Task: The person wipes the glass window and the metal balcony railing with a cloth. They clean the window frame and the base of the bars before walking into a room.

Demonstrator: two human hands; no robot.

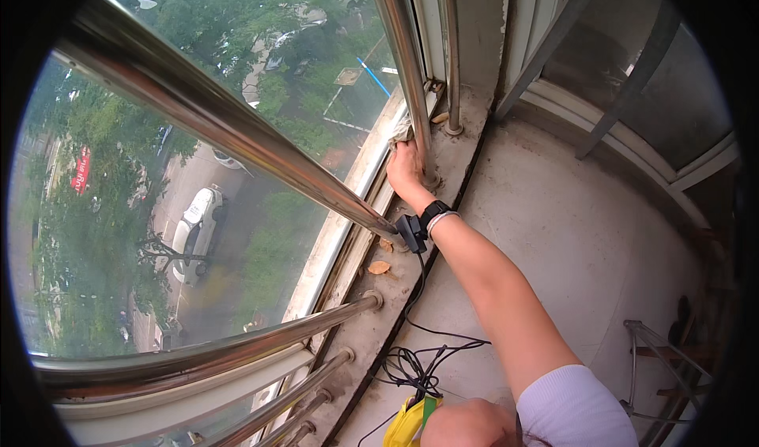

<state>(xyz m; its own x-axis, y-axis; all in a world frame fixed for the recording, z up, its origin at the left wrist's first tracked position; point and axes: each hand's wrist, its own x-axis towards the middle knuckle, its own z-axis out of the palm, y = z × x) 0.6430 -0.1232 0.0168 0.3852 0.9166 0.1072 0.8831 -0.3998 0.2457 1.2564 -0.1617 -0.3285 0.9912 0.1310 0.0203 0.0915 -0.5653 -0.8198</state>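
My right hand point(407, 167) reaches forward to the window sill, its fingers closed on a crumpled pale cloth point(402, 131). The cloth lies against the white window frame point(379, 133), beside an upright metal bar point(409, 67). Part of the cloth is hidden by the fingers and the bar. Around my right wrist are a black strap with a small black device point(411, 233) and a pale bracelet point(442, 220). My left hand is out of view.
Several steel bars, such as this thick one point(249, 139), stand along the ledge point(391, 293). Dry leaves point(379, 267) lie on it. A black cable point(415, 367) is bundled above a yellow pouch point(403, 426). A metal-framed rack point(658, 352) stands at lower right. Trees and a white car point(195, 233) show outside.
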